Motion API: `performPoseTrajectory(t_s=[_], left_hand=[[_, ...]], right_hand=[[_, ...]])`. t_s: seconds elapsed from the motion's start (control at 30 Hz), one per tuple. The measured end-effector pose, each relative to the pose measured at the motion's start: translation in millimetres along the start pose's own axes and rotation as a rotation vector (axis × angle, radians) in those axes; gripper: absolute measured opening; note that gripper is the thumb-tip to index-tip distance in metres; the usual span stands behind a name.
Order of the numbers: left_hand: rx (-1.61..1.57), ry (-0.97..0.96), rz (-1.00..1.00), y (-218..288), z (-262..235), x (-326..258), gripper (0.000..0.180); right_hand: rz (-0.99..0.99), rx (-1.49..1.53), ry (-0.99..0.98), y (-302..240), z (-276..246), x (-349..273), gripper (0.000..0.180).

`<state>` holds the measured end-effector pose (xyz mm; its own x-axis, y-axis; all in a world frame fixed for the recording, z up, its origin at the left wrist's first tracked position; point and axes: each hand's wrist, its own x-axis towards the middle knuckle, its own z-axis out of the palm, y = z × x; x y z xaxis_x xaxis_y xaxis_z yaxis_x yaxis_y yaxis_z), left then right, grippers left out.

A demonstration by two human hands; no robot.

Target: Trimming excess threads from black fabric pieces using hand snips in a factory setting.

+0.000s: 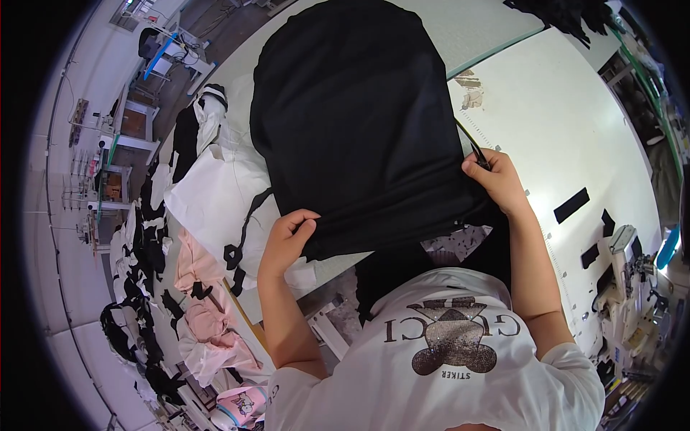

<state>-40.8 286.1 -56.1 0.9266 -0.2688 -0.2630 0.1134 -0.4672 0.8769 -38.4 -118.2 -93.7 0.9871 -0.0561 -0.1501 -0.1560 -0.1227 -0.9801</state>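
A large black fabric piece (pixel 352 108) with a rounded far end lies spread over the table in front of me. At its near left corner my left hand (pixel 287 241) is closed, pinching the cloth between thumb and fingers. On the near right edge, my right hand (pixel 496 179) grips the fabric with thumb on top and fingers curled. A thin, curved, shiny black thing (pixel 471 138) sticks out of the right hand along the fabric's edge; I cannot make out its kind. Creases run across the cloth between both hands.
White fabric (pixel 215 187) and a black strip (pixel 253 212) lie at left, beside pink cloth (pixel 205 316) and black scraps. A sewing machine (pixel 625 251) stands at right, near small black pieces (pixel 571 205) on the white tabletop (pixel 575 129). More black cloth (pixel 564 14) lies far right.
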Motion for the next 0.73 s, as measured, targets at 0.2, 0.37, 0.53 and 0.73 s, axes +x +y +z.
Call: performPoseTrajectory(t_s=[0.2,0.37,0.53,0.73], left_hand=[[0.006,-0.203,0.000,39,-5,-1,0.015],[0.117,-0.218,0.402,103,55,41,0.022],[0.047,-0.391,0.361,134,121,87,0.010],[-0.345,-0.650,0.359,97,137,116,0.018]], right_hand=[[-0.056,-0.051,-0.036,-13,0,-8,0.017],[-0.063,-0.021,-0.091,-30,-2,-12,0.017],[0.074,-0.049,-0.274,-61,-8,-8,0.010],[-0.238,-0.206,0.225,-75,6,6,0.016]])
